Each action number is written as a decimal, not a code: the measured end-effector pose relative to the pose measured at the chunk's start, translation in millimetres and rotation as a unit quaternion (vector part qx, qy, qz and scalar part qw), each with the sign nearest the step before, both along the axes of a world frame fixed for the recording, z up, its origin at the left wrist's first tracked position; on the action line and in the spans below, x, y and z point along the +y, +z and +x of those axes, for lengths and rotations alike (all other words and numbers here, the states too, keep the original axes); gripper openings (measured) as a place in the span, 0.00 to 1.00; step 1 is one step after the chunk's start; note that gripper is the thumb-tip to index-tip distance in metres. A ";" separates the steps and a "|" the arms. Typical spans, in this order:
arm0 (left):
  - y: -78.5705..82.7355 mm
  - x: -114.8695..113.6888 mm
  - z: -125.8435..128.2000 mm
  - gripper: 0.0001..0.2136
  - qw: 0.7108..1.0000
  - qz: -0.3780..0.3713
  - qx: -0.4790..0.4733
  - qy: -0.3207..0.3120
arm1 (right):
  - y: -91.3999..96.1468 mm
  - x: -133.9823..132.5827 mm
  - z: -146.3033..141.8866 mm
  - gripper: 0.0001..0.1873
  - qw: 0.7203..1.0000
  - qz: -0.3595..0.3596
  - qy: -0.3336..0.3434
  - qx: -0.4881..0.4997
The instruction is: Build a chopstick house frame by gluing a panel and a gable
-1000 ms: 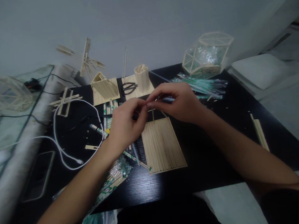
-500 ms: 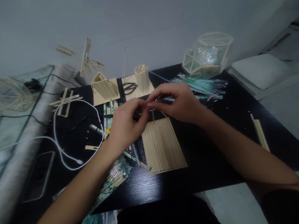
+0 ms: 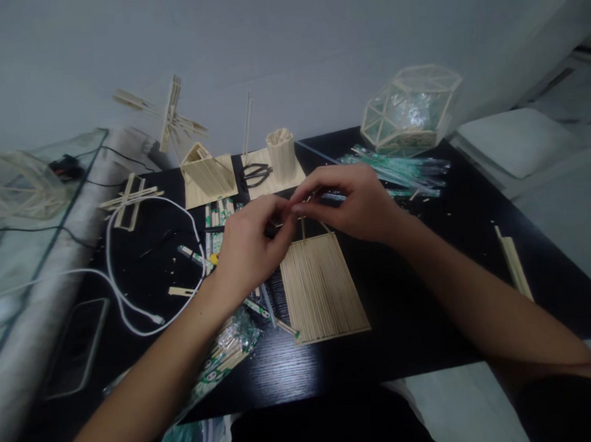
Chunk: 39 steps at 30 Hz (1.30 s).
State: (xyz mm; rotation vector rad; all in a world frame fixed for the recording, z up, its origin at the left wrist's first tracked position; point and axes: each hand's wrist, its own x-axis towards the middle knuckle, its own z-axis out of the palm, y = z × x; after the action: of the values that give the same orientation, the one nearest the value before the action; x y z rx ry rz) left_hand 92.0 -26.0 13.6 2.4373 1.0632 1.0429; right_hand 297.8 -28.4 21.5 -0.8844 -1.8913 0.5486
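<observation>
Above the far edge of a flat panel of wooden sticks (image 3: 324, 289), my two hands meet at the fingertips. My left hand (image 3: 256, 240) is closed in a pinch; what lies inside it is hidden. My right hand (image 3: 352, 201) is also closed, thumb against fingers, where thin wooden sticks (image 3: 303, 228) rise from the panel's far edge and lean in under the fingers. Their upper ends are covered by my hands. The panel lies on the black table (image 3: 412, 327). Left of it, wrapped chopsticks (image 3: 216, 220) lie partly behind my left hand.
At the back stand a slanted stick holder (image 3: 207, 173), a round stick cup (image 3: 281, 156) and black-handled scissors (image 3: 256, 175). Green-clear wrappers (image 3: 397, 168) lie before a geometric stick frame (image 3: 411, 107). A white cable (image 3: 111, 279) loops at left, beside a phone (image 3: 77, 347).
Almost nothing differs. Both hands keep their pinch at the same spot over the panel, and the view has shifted very slightly.
</observation>
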 end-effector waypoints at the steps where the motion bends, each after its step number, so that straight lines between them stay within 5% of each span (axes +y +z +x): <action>1: 0.1 0.0 0.0 0.02 1.000 0.000 0.001 0.001 | 0.0 0.1 0.2 0.01 1.000 0.000 0.001 -0.002; 23: 0.7 -0.8 -0.1 0.02 1.000 -0.003 0.001 -0.001 | 3.7 -1.6 1.0 0.01 0.999 0.044 0.000 -0.020; 39: 0.7 -0.1 -0.3 0.02 1.000 -0.008 -0.005 -0.004 | -6.4 -0.7 -9.7 0.08 0.955 -0.201 0.066 0.207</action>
State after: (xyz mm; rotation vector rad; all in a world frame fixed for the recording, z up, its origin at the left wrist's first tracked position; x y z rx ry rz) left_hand 91.6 -26.0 14.3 2.4199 1.0537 1.0380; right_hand 288.1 -29.2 15.1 -0.8205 -1.4813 1.1376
